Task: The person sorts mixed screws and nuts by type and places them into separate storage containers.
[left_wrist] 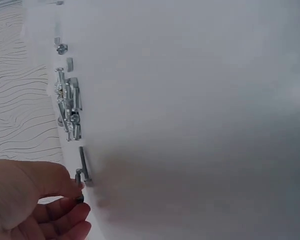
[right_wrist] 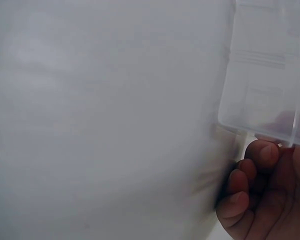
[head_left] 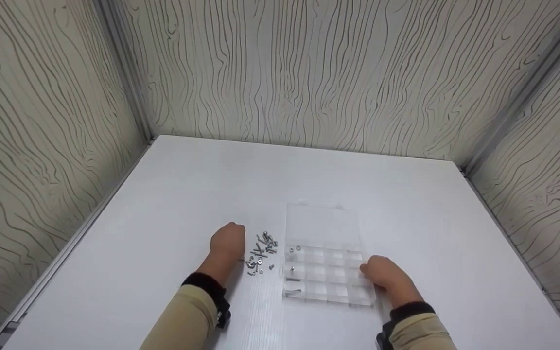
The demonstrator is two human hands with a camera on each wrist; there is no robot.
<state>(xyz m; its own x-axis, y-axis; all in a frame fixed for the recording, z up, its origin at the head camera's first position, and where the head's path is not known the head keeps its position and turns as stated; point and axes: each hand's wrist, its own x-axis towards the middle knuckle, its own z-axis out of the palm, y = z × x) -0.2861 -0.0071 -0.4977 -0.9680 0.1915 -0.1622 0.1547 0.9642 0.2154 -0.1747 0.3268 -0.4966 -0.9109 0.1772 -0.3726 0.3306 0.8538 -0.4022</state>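
Beside a loose pile of screws and nuts (head_left: pixel 260 250), my left hand (head_left: pixel 228 240) is low over the white table. In the left wrist view its thumb and fingertips pinch a small screw (left_wrist: pixel 78 176), which the thumb partly hides. A longer screw (left_wrist: pixel 84 165) lies close by. To the right of the pile, a clear plastic compartment box (head_left: pixel 323 223) lies with its lid folded back. Several of its left compartments hold small metal pieces (head_left: pixel 293 291). My right hand (head_left: pixel 389 272) grips the box's right edge, fingers curled at the wall (right_wrist: pixel 260 131).
The white table (head_left: pixel 202 175) runs back to a wood-grain-patterned panel (head_left: pixel 280 73). Similar panels stand at left and right, with metal posts (head_left: pixel 124 73) at the corners.
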